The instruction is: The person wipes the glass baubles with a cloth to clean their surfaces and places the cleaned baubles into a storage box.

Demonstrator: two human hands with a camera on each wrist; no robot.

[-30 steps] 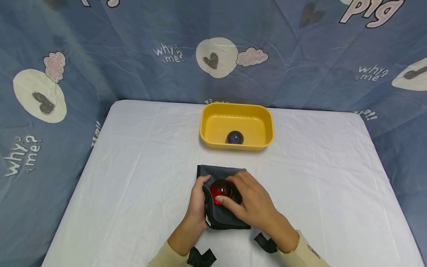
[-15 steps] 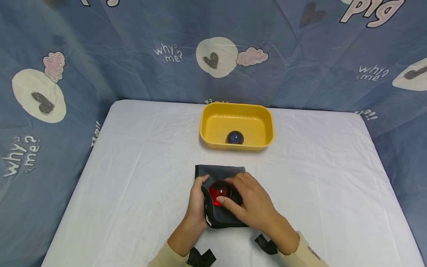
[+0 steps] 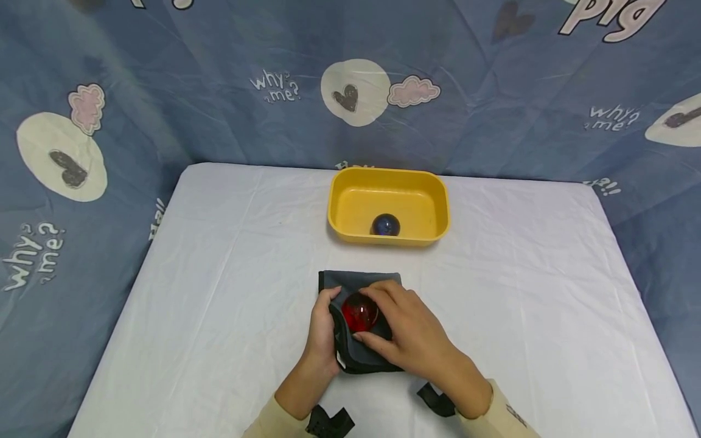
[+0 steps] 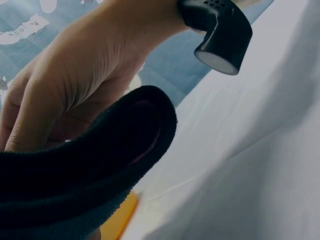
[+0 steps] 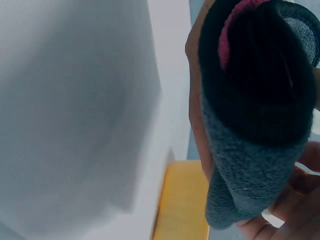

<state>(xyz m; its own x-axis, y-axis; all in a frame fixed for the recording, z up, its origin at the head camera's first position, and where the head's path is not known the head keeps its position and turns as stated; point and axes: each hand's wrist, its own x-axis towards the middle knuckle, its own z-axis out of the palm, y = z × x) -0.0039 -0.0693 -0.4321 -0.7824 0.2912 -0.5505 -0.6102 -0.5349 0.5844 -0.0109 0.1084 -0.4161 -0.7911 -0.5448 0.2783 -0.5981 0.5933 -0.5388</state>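
Observation:
A folded dark grey cloth (image 3: 362, 358) with black edging is held up over the table in both hands. My left hand (image 3: 322, 340) grips its left side, thumb on top and the other fingers hidden beneath. A clear red ball (image 3: 359, 311) sits on the cloth. My right hand (image 3: 418, 334) holds the ball's right side between thumb and fingers. In the left wrist view, the left hand (image 4: 85, 75) is behind the thick cloth edge (image 4: 65, 195). The right wrist view shows the cloth (image 5: 250, 165) curled into layers, with a pink strip inside; the ball is hidden there.
Beyond the hands, a yellow tray (image 3: 389, 241) stands on the white-covered table (image 3: 219, 292). A dark blue ball (image 3: 386, 225) lies in it near the front wall. A blue printed curtain (image 3: 219, 109) hangs behind and beside the table.
The cloth and red ball have shifted slightly left. My right thumb has slid down to the ball's lower edge, and more of the ball shows. The tray and blue ball stay put.

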